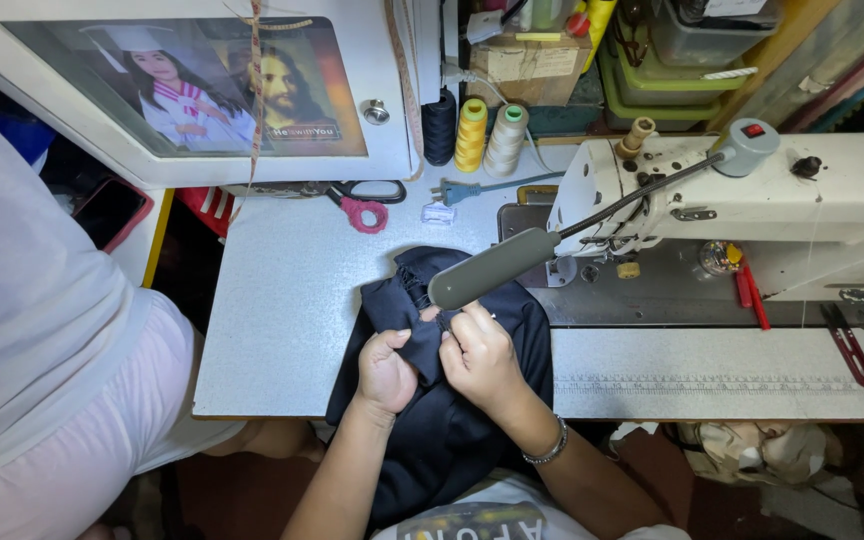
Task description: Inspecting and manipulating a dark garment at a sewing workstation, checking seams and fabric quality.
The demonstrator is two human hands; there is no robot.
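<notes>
A dark navy garment [452,420] lies bunched on the near edge of the white sewing table [292,320] and hangs down toward my lap. My left hand [387,372] pinches a fold of the cloth with closed fingers. Beside it, my right hand [480,358], with a bracelet on its wrist, grips the same fold from the right. What the fingertips hold besides cloth is too small to tell. A grey oblong lamp head [492,268] on a thin arm hangs just above both hands.
A white sewing machine [752,200] stands at right. Thread cones [472,135] stand at the back beside scissors with a pink-wrapped handle [364,200]. A framed picture [192,85] leans at back left. Another person in a white top [22,300] stands left.
</notes>
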